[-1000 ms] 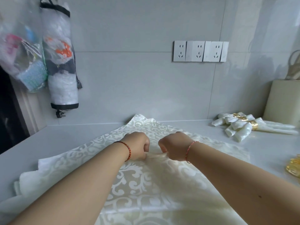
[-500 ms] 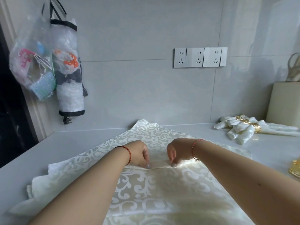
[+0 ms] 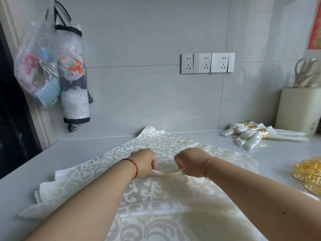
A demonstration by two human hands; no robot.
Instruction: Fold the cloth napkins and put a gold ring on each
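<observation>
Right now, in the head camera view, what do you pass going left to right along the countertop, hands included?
Stack of patterned napkins → left hand → pinched fold of napkin → right hand → finished ringed napkins → loose gold rings.

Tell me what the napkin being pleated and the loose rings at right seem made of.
Napkin: woven damask-like cloth, cream, satiny sheen, scroll pattern; it drapes and creases softly. Loose gold rings: shiny gold metal or plated plastic, with key-pattern relief; I can't tell which.
</observation>
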